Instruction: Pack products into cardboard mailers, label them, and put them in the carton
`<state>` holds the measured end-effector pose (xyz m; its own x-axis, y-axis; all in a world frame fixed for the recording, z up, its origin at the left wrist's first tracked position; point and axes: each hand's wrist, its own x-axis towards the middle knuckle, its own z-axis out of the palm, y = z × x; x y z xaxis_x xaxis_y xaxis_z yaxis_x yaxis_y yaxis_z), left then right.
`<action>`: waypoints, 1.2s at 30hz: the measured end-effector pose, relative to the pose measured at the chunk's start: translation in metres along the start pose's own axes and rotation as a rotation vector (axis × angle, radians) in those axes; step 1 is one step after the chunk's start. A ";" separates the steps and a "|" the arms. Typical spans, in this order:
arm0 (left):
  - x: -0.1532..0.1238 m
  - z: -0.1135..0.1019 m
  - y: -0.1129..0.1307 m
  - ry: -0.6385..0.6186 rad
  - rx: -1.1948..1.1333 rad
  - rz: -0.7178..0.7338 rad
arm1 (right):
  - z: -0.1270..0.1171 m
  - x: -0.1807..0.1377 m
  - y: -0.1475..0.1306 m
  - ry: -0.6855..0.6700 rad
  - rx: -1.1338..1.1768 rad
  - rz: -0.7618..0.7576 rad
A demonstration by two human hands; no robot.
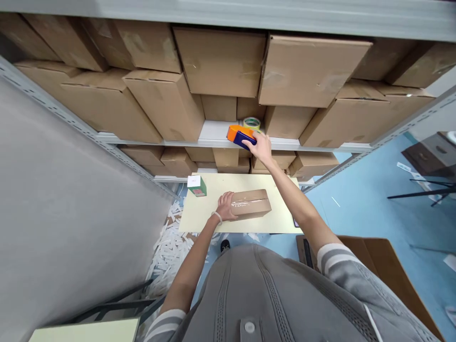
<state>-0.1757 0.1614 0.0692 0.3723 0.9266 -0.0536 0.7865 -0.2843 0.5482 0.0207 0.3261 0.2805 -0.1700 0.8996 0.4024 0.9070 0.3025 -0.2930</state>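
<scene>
A small cardboard box [251, 204] with shiny clear tape along its top lies on the pale yellow table [206, 221]. My left hand [225, 206] grips its left end, fingers over the top and thumb low at the near side. Up at the shelf edge, my right hand [261, 147] is closed around what looks like an orange and dark blue tape dispenser [242, 136]. Right behind that sits a roll of tape [251, 123] with yellow and green colouring. A green and white carton [197, 185] stands on the table's left part.
Shelves with a grey metal edge [228, 19] hold several cardboard boxes [221, 61] above and behind the table. A grey wall [71, 190] closes off the left. White paper shreds [169, 251] litter the floor; an open carton [377, 266] stands at lower right.
</scene>
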 end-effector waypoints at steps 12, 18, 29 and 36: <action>-0.002 0.008 -0.006 0.082 -0.104 0.022 | 0.083 0.087 -0.054 0.057 0.013 -0.048; -0.002 0.011 -0.011 0.095 -0.135 0.041 | 0.100 0.082 -0.048 0.070 0.001 -0.064; 0.000 0.014 -0.013 0.089 -0.169 0.025 | 0.107 0.088 -0.044 0.002 -0.016 -0.032; 0.000 0.013 -0.013 0.077 -0.157 0.027 | 0.100 0.090 -0.046 -0.054 -0.014 -0.037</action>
<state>-0.1799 0.1622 0.0511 0.3484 0.9370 0.0234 0.6883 -0.2727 0.6722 -0.0746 0.4250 0.2439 -0.2234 0.9038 0.3649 0.9049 0.3315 -0.2669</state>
